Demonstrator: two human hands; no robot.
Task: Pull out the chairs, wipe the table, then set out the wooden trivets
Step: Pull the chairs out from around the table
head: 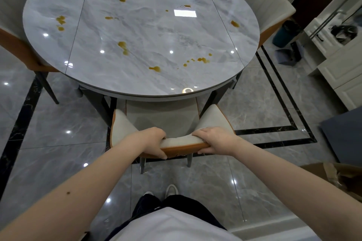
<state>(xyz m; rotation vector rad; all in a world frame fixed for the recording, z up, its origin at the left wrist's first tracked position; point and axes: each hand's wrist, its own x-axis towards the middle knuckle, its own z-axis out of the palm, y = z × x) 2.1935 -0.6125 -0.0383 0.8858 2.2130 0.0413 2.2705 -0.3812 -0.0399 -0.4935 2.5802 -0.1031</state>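
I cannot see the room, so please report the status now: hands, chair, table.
Left hand and right hand both grip the near chair by its backrest. Table unwiped, brown spills all over. Two more chairs at the sides. No trivets seen.

I am looking down at a round grey marble-look table (195, 76), and its glossy top is carrying only brown spills (123, 45) scattered from the near edge to the far edge. It is standing on the polished grey tile floor (62, 115), where my feet are standing too.
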